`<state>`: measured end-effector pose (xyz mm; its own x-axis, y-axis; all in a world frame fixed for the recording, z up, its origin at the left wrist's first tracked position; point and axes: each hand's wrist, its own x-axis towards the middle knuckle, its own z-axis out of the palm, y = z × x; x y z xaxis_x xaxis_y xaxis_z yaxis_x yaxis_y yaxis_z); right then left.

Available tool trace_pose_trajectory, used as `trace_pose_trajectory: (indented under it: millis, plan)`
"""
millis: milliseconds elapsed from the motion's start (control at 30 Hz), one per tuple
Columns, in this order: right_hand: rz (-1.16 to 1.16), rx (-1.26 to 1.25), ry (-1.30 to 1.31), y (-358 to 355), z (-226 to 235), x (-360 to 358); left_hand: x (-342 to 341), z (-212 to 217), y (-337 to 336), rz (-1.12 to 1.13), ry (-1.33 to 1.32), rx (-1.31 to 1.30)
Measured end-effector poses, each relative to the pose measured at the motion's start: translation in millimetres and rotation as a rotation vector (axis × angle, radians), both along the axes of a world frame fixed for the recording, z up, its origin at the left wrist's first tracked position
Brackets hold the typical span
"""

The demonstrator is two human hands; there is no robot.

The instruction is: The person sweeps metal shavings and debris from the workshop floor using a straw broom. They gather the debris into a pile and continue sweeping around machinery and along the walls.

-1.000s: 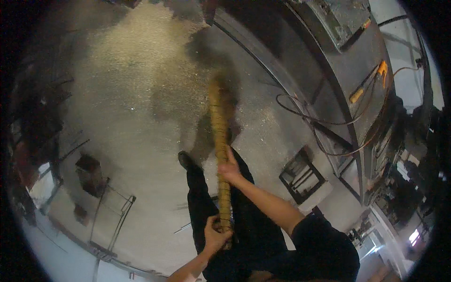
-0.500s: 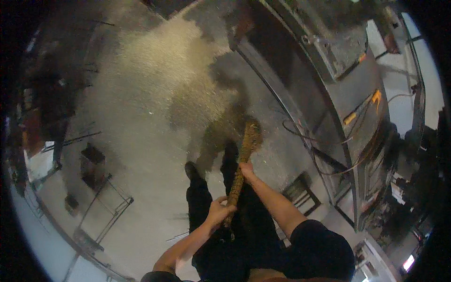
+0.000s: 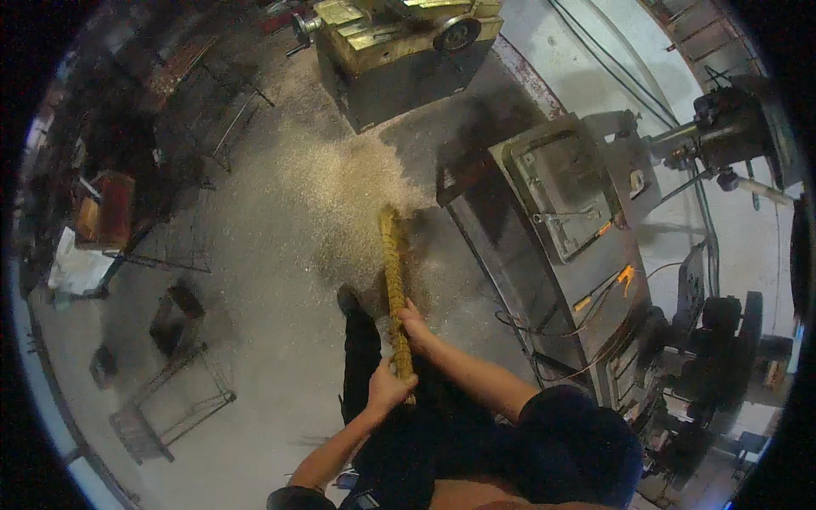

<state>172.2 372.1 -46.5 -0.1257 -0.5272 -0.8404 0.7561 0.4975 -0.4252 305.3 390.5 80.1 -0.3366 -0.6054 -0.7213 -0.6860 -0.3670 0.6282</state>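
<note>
I hold a yellowish straw broom [image 3: 393, 263] lengthwise in front of me, its far end down at a spread of pale shavings [image 3: 340, 183] on the floor. My left hand [image 3: 390, 385] is closed round the near end of the handle. Farther up the handle, my right hand [image 3: 413, 327] grips it too. The broom's far tip lies against the shavings and is a little blurred.
A yellow-topped machine [image 3: 399, 42] with handwheels stands ahead. Along the right runs a dark metal bench [image 3: 544, 280], bearing an orange air gun [image 3: 625, 279] and hose. Leftward are a metal-framed stand [image 3: 174, 408], a dark box [image 3: 177, 321] and a reddish box [image 3: 106, 208].
The broom has swung left and away from me into the shavings, with both hands still on it. My view has tilted up, bringing the yellow-topped machine into sight.
</note>
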Motion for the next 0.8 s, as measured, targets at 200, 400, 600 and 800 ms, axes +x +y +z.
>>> trace_pose_trajectory:
  millis: [200, 400, 600, 800]
  plan:
    - [0.151, 0.077, 0.077, -107.5, 23.0, -11.9, -17.7, 8.5, -111.3, -0.077, -0.027, -0.017]
    - [0.123, -0.031, 0.392, -177.1, -4.9, -60.4, -74.3, -7.7, -189.9, -0.272, -0.088, -0.062]
    - [-0.077, 0.005, 0.586, -257.4, -84.0, -205.3, -146.3, -79.9, -268.6, 0.165, 0.358, 0.35]
    - [-0.066, 0.341, 0.367, -363.2, -129.6, -408.2, -128.2, -128.0, -347.2, 0.466, 0.224, 0.221]
